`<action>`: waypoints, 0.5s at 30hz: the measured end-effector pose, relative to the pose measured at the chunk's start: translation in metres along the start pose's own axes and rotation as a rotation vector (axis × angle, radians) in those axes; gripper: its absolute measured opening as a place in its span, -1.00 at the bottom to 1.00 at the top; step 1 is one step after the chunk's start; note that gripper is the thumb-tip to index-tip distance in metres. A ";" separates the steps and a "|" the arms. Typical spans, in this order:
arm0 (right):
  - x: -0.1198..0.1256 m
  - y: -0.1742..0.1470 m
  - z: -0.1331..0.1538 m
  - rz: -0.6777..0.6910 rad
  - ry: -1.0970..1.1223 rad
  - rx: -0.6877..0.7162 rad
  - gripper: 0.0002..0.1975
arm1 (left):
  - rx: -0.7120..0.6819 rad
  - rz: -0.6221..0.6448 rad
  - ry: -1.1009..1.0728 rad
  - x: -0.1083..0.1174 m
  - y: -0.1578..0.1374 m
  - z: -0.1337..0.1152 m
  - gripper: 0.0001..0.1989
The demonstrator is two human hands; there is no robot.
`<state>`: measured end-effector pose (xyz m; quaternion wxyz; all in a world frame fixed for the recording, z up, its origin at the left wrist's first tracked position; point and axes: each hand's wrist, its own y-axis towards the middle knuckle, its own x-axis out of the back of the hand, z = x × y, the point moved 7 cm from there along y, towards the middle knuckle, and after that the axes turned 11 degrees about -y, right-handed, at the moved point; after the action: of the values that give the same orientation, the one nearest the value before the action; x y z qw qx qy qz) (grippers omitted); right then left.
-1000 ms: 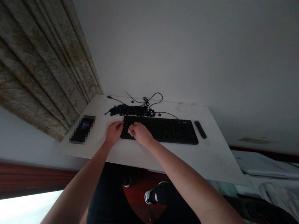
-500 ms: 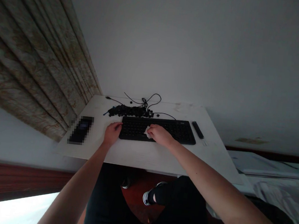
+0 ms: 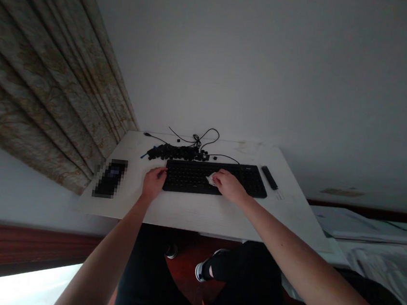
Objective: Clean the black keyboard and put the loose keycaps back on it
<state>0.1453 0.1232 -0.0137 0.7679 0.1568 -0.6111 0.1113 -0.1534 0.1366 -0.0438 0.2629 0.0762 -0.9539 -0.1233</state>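
The right hand (image 3: pixel 225 183) has its fingers closed on a white wipe (image 3: pixel 211 178), crumpled and small, which sticks out on the left side of the fingertips; the wipe is over the middle of the keyboard (image 3: pixel 191 176) and seems to touch it, though the contact itself is too small to be sure; the left hand (image 3: pixel 154 182) has bent fingers at the left end of the keyboard, and whether they grip this edge or only rest against it, I cannot tell; the keyboard lies directly below the right fingers, its long axis running from left to right, almost parallel to the near edge of the table (image 3: pixel 183 211), so that the right hand is nearer to its middle and right part, and the left hand to its left end; it is black, flat and long, with rows of small forms on the left part, while the right hand covers some of the middle; it is too dark to say which keys are in place; just beyond its far edge, to the left, is a heap of small black caps (image 3: pixel 174 152), and farther a thin black cable (image 3: pixel 211 131) in loops; right of the keyboard lies a slim dark bar (image 3: pixel 269 178), slanted, its far end more to the left; at the left of the table, apart from the left hand, is a dark thing (image 3: pixel 109 179), blurred into blocks.
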 end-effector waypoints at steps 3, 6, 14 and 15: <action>-0.010 0.009 0.025 -0.058 0.064 0.005 -0.75 | 0.002 0.003 0.009 -0.001 0.000 0.000 -0.73; -0.020 0.025 0.066 -0.075 0.130 0.063 -0.77 | 0.000 0.010 0.021 -0.001 0.001 0.000 -0.72; -0.034 0.048 0.139 -0.010 -0.018 0.228 -0.76 | -0.006 0.023 0.009 0.001 0.000 -0.004 -0.70; -0.033 0.046 0.139 -0.004 -0.032 0.238 -0.76 | -0.004 0.022 0.009 0.001 0.000 -0.004 -0.70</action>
<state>-0.0047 0.1144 -0.0130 0.7342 0.2499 -0.6054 0.1788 -0.1520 0.1358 -0.0400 0.2688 0.0655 -0.9532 -0.1218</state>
